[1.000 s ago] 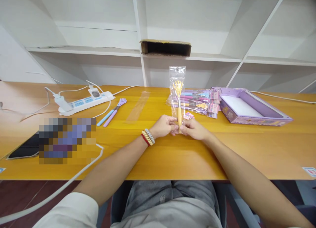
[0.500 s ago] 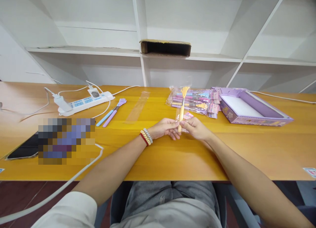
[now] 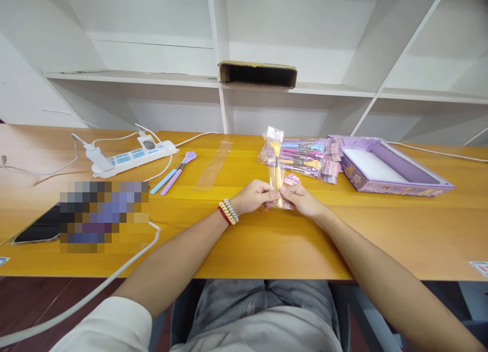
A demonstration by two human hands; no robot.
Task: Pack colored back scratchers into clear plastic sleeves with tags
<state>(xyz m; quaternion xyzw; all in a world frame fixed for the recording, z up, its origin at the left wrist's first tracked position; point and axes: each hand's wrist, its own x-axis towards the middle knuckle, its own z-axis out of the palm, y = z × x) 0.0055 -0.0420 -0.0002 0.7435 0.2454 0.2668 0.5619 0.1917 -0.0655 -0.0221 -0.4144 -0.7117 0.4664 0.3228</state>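
A yellow hand-shaped stick (image 3: 278, 174) stands upright inside a clear plastic sleeve, its hand-shaped end at the top. My left hand (image 3: 257, 196) pinches the sleeve's lower left side, beside the handle. On the other side my right hand (image 3: 301, 198) grips the lower right edge, thumb against the handle. Just behind lie several wrapped sticks (image 3: 301, 156) in blue, pink and yellow. A small pink card (image 3: 293, 179) rests on the table beyond my right hand.
An open purple box (image 3: 396, 169) sits at the right. Left of centre are a flat clear sleeve (image 3: 214, 165), blue and purple sticks (image 3: 173, 175) and a white power strip (image 3: 133, 158). A black device (image 3: 38, 225) lies far left; a cardboard box (image 3: 258, 75) is on the shelf.
The plastic sleeve now stands straighter and taller around the yellow stick, whose hand-shaped end sits slightly lower and further left. Both hands have stayed nearly in place.
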